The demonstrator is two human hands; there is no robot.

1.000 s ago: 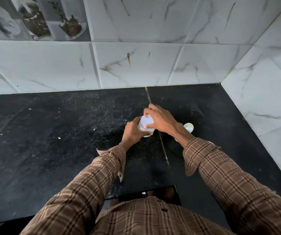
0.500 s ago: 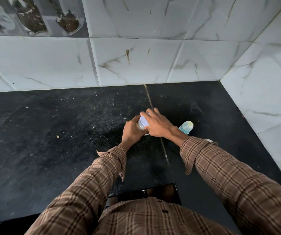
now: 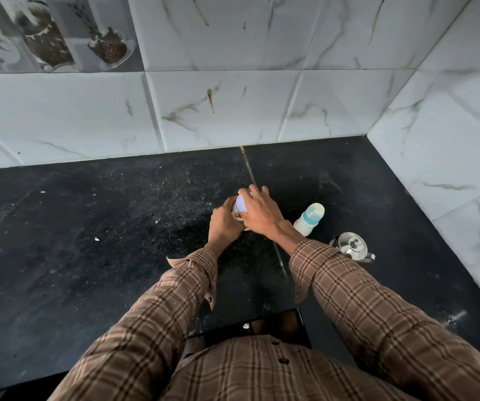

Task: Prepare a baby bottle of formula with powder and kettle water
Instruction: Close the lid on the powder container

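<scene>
A small round powder tin (image 3: 238, 210) with a pale lid (image 3: 241, 204) stands on the black countertop (image 3: 88, 241) in the middle. My left hand (image 3: 223, 224) wraps around its side. My right hand (image 3: 262, 211) grips the lid from above, hiding most of the tin. A white baby bottle (image 3: 309, 218) with a blue collar and clear cap stands just right of my right wrist. A small steel kettle (image 3: 352, 246) with its lid on sits to the right of my right sleeve.
Marble-patterned wall tiles (image 3: 233, 111) close off the back and the right side (image 3: 450, 157), forming a corner. A brass joint strip (image 3: 251, 175) runs across the counter. A dark notch in the counter edge (image 3: 250, 325) lies in front of my body.
The view has tilted, so the bottle and the kettle now show beside my right arm. Both hands stay on the tin, the right hand shifted slightly over the lid.
</scene>
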